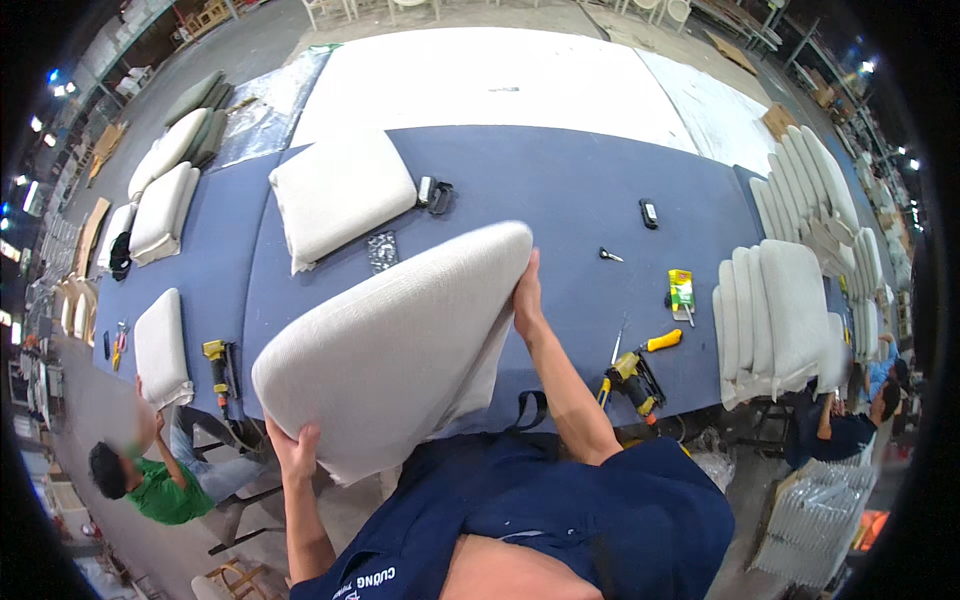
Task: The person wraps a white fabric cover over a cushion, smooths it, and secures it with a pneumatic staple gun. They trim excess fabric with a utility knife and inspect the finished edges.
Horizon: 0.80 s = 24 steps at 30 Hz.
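A light grey upholstered seat cushion (pixel 385 345) is held up in front of me, tilted, above the near edge of the table. My left hand (pixel 294 450) grips its lower left edge, thumb on the fabric. On the far right corner, my right hand (pixel 527 292) clasps the side, its fingers partly hidden behind the cushion. Loose fabric hangs along the cushion's underside. Another pale cushion (pixel 345 195) lies flat on the blue table covering (pixel 560 200) beyond it, beside a small patterned packet (pixel 382 252).
A yellow-black staple gun (pixel 635 380), a yellow-handled tool (pixel 663 341) and a yellow-green box (pixel 681 290) lie at right. Cushion stacks (pixel 785 310) line the right edge. Another staple gun (pixel 218 370) rests at left, near a seated person in green (pixel 172 492).
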### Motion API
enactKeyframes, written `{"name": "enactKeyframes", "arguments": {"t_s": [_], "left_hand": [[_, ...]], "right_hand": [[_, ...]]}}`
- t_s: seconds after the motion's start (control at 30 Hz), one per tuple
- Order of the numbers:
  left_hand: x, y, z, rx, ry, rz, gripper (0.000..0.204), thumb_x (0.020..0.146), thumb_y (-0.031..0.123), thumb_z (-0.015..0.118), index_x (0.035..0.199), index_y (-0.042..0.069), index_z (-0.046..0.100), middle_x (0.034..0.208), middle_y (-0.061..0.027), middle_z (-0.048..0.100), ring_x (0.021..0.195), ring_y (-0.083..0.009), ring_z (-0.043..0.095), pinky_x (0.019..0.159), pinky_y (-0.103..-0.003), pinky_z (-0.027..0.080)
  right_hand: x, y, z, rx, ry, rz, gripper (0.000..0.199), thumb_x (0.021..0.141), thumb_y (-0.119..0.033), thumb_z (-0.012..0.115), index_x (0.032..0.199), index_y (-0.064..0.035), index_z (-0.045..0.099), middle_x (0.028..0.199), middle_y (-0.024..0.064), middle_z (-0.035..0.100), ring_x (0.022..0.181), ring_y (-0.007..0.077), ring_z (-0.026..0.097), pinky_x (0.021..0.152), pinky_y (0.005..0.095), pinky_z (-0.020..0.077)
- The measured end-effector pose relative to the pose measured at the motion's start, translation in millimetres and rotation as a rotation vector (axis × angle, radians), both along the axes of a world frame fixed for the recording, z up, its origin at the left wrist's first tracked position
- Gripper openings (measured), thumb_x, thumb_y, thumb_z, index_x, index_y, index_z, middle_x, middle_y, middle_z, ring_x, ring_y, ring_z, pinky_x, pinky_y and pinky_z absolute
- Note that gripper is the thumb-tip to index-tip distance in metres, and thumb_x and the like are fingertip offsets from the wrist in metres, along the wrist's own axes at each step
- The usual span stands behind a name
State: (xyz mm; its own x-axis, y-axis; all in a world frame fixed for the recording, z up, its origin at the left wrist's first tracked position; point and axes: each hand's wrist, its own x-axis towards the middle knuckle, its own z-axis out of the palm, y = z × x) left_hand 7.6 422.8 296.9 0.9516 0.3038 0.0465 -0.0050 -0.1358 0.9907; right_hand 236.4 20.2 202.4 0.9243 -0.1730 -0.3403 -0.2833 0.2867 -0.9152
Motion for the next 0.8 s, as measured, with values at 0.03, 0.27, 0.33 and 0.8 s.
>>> {"name": "enactKeyframes", "arguments": {"t_s": [0.03, 0.27, 0.33, 0.8], "left_hand": [[-7.7, -3.9, -13.6, -0.125, -0.012, 0.025, 0.119, 0.078, 0.073, 0.085, 0.163, 0.004, 0.038, 0.155, -0.0182, 0.054, 0.144, -0.0328, 0.052, 0.120, -0.048, 0.042], [79.9, -187.7, 22.3, -0.416, 0.074, -0.846, 0.106, 0.099, 0.085, 0.030, 0.172, 0.009, 0.020, 0.180, -0.0188, 0.009, 0.166, -0.0340, 0.009, 0.134, -0.050, 0.008], [112.1, -222.9, 13.4, -0.258, 0.021, -0.893, 0.087, 0.110, 0.069, 0.024, 0.172, 0.008, 0.020, 0.180, -0.0179, 0.011, 0.166, -0.0313, 0.009, 0.134, -0.045, 0.007], [342.0, -300.9, -28.2, -0.722, 0.248, -0.732, 0.067, 0.115, 0.057, 0.030, 0.171, 0.019, 0.029, 0.166, -0.0141, 0.045, 0.144, -0.0275, 0.054, 0.114, -0.044, 0.050]], "right_hand": [[12.8, -14.3, 18.6, -0.009, -0.052, -0.012, 0.089, 0.110, -0.073, 0.019, 0.162, -0.0047, 0.044, 0.161, 0.0154, 0.049, 0.145, 0.0318, 0.049, 0.125, 0.0458, 0.0313], [30.0, -25.0, 97.2, -0.232, -0.363, -0.164, 0.067, 0.115, -0.047, 0.032, 0.163, -0.0012, 0.039, 0.165, 0.0182, 0.045, 0.150, 0.0297, 0.044, 0.127, 0.0415, 0.0288], [25.3, -32.9, 97.8, -0.336, -0.404, -0.128, 0.065, 0.115, -0.045, 0.035, 0.164, -0.0017, 0.037, 0.169, 0.0194, 0.037, 0.156, 0.0300, 0.034, 0.129, 0.0415, 0.0233], [113.9, 4.0, 138.3, -1.149, -0.260, 0.258, 0.078, 0.111, -0.056, 0.045, 0.166, -0.0021, 0.035, 0.176, 0.0217, 0.026, 0.165, 0.0349, 0.018, 0.132, 0.0459, 0.0185]]}}
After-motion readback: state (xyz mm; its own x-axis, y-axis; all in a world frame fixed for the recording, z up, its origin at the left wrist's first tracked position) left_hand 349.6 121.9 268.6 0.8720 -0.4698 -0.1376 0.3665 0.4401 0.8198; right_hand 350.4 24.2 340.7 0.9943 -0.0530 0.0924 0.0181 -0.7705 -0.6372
